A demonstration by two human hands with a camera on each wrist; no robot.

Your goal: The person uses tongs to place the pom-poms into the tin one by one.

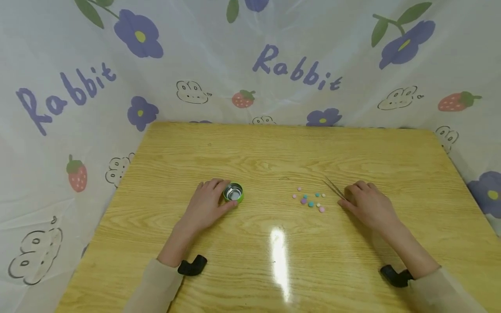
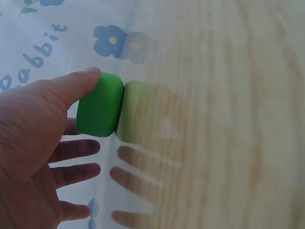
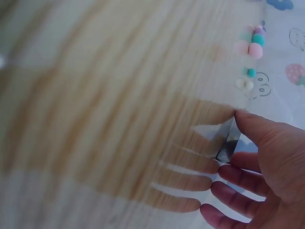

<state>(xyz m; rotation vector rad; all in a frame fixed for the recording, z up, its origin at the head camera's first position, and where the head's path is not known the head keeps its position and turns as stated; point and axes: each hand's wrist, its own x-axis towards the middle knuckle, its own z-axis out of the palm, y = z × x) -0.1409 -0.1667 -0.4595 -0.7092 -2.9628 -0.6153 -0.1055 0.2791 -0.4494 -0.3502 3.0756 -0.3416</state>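
Note:
In the head view my left hand [image 1: 202, 208] holds a small round tin [image 1: 234, 192], green outside and shiny silver inside, upright on the table with its mouth facing up. The left wrist view shows the thumb against the tin's green side [image 2: 100, 106], an index finger partly hidden behind it and the other fingers spread. On the right, my right hand [image 1: 371, 208] pinches thin metal tweezers [image 1: 333, 188], their tips pointing away and to the left. Small coloured balls lie scattered left of the tweezers, among them a pink ball [image 1: 322, 209], a teal ball [image 1: 311, 204] and a purple ball [image 1: 303, 201].
Both hands are over a glossy wood-grain table [image 1: 250, 152]. A white curtain [image 1: 219, 56] printed with flowers, strawberries and lettering hangs behind and at the sides. Black wrist mounts [image 1: 192, 265] sit by both sleeves. A bright light reflection lies on the near tabletop.

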